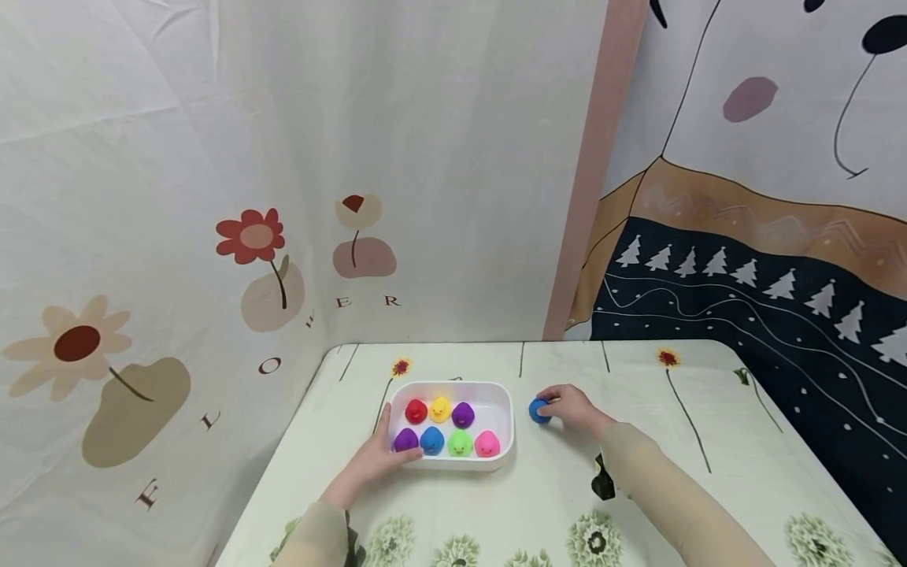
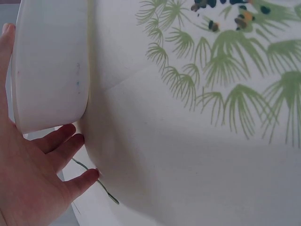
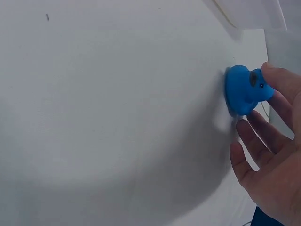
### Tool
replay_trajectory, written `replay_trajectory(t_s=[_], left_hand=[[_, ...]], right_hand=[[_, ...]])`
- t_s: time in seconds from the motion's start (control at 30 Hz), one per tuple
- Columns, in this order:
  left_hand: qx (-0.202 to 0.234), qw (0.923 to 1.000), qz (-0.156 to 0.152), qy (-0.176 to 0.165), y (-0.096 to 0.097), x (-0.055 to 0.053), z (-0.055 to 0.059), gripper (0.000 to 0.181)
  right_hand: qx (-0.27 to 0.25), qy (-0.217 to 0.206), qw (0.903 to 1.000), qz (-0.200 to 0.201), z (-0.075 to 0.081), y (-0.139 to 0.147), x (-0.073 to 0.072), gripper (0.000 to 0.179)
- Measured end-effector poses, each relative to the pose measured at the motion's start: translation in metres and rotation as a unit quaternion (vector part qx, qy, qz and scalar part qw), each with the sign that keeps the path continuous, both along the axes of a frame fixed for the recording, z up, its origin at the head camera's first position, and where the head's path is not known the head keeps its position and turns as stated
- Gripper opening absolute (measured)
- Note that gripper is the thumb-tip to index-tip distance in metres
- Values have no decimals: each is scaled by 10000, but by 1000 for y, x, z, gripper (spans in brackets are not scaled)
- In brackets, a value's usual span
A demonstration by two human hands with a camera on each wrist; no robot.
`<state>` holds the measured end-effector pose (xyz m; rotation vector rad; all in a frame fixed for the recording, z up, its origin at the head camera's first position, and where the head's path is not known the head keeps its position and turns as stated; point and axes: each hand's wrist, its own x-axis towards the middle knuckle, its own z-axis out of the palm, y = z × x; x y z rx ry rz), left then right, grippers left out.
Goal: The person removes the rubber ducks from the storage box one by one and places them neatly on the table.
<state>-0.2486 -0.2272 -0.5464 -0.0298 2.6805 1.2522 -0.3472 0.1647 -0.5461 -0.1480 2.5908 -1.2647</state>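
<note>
A white plastic tray (image 1: pixel 501 403) sits on the table with several small toy ducks in it. Red (image 1: pixel 416 411), yellow (image 1: pixel 440 409) and purple (image 1: pixel 464 415) ducks form the back row. In front are another purple duck (image 1: pixel 406 441), a blue one (image 1: pixel 431 442), a green one (image 1: pixel 460 443) and a pink one (image 1: pixel 487 443). My left hand (image 1: pixel 374 457) holds the tray's left end, thumb at the front rim, fingers along the side. Right of the tray, my right hand (image 1: pixel 572 409) pinches a separate blue duck (image 3: pixel 241 89) by its head; its base is at the tabletop.
A pale cloth with printed flowers covers the table (image 1: pixel 538 488). A white printed curtain (image 1: pixel 439 157) hangs behind and to the left, and a dark-patterned cloth (image 1: pixel 765 315) hangs at the right. A small black object (image 1: pixel 603 482) shows by the right sleeve.
</note>
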Motion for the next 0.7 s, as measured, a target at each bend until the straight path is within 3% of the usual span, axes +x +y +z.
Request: replay_trajectory(t_s=[0.3,0.7], left_hand=[[-10,10000,29,-6,0,0,1,118],[60,10000,20,-4,0,1,-1,118]], right_hand=[[-85,125,9999,53,22,-10,-1,33],[-566,212,9961,648,47,-41,13,32]])
